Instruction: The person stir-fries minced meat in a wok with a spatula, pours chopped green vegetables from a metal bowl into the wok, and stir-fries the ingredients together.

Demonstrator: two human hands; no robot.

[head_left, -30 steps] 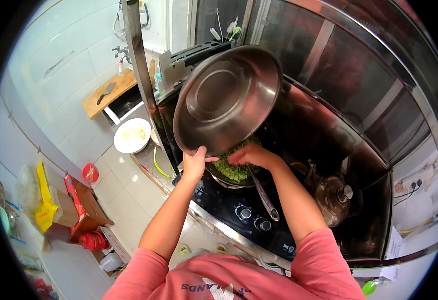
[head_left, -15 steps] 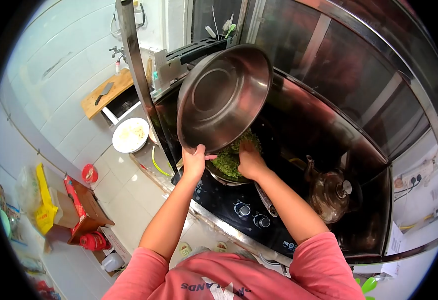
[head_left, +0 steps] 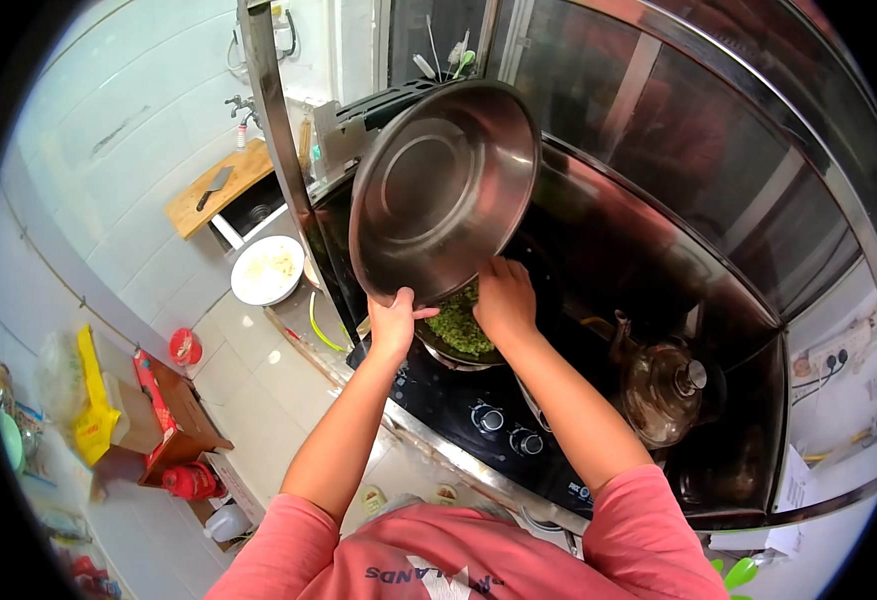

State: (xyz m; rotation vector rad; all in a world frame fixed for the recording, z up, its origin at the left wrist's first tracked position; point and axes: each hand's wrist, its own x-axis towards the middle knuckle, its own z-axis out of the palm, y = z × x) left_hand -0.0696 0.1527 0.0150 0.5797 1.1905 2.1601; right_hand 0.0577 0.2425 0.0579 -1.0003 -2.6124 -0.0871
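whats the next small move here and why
Probably bring the right hand back down to the chopped greens and level them out: it is up at the lower rim of the metal basin, which the left hand holds tipped over the pan, and the greens look heaped below.

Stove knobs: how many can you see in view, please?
2: the left knob and, just beside it, the right knob, both near the front of the black stove. Others may be hidden.
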